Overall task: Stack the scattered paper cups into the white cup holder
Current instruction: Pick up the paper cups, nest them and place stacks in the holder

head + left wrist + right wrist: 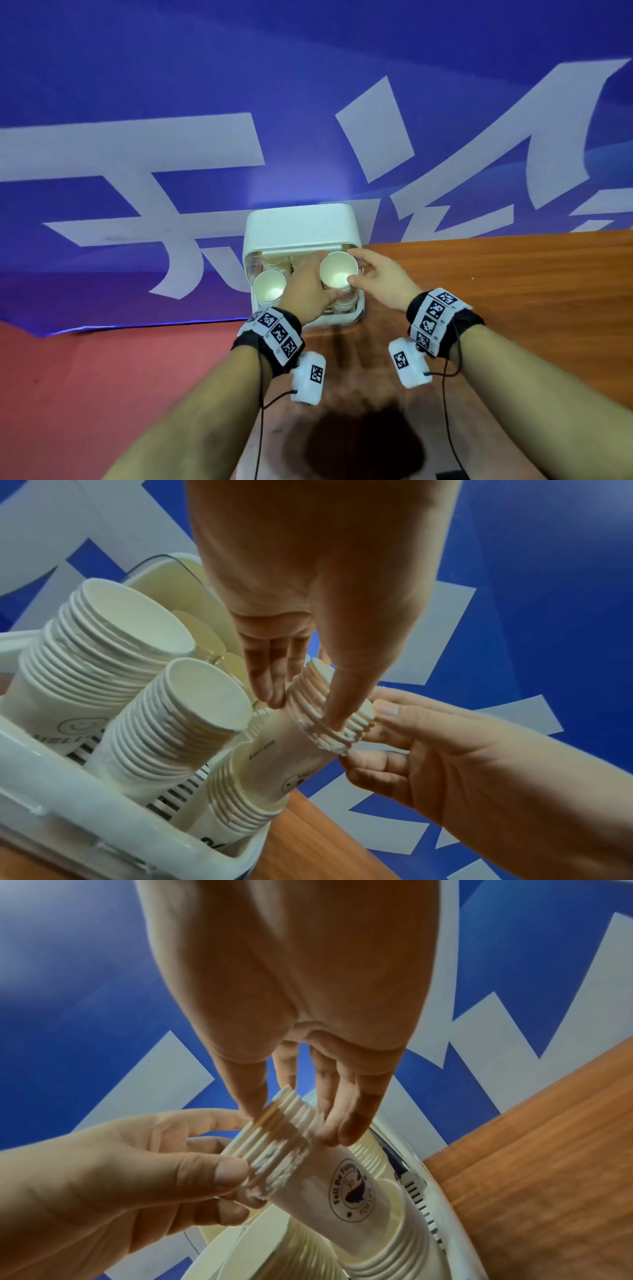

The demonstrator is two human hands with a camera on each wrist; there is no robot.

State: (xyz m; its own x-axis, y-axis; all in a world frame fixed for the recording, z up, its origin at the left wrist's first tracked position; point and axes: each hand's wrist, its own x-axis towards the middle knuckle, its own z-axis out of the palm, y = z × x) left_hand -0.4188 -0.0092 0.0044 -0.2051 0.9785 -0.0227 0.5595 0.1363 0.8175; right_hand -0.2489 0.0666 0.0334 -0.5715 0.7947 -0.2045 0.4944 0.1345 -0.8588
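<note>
The white cup holder (pixel 298 222) stands at the table's far left corner with several stacks of paper cups in it. Both hands grip the ribbed rims of one cup stack (pixel 338 270) from opposite sides: my left hand (pixel 317 275) from the left, my right hand (pixel 359 272) from the right. In the left wrist view this stack (pixel 308 737) leans, its bottom nested in a lower stack (pixel 240 804) at the holder's front right. The right wrist view shows the held stack (pixel 284 1139) with a round logo, thumb and fingers pinching its rims. Two other stacks (pixel 130 647) (pixel 192 710) stand beside it.
The wooden table (pixel 496 291) stretches to the right, with a dark stain (pixel 363 442) near me. A blue banner (pixel 171 85) with large white characters lies behind and left of the holder, and a red surface (pixel 102 377) lies lower left. The holder's rim (pixel 68 791) is close to my left wrist.
</note>
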